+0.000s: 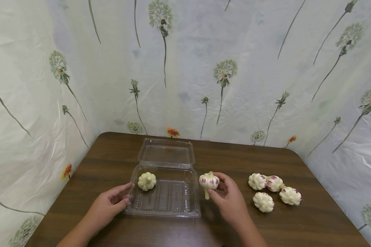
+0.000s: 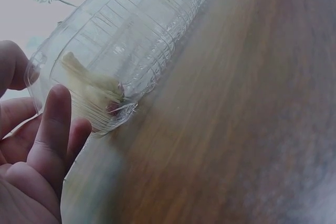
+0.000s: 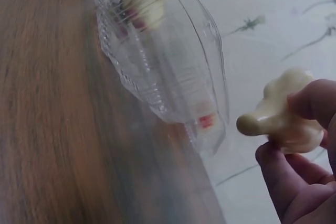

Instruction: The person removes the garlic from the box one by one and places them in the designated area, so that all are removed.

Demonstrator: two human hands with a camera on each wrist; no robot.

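My left hand holds the left rim of a clear plastic clamshell container, with fingertips and thumb at its edge. The container stands with its lid folded back. Inside, near the left wall, a garlic bulb sits with its stem up; the left wrist view shows this bulb through the plastic. My right hand pinches another garlic bulb, white with purple streaks, just beyond the container's right rim. Its stem points down in the head view. The right wrist view shows fingers round this held bulb.
To the right, several more garlic bulbs lie in a loose group on the brown wooden table. A pale curtain printed with dandelions hangs behind the table and along both sides.
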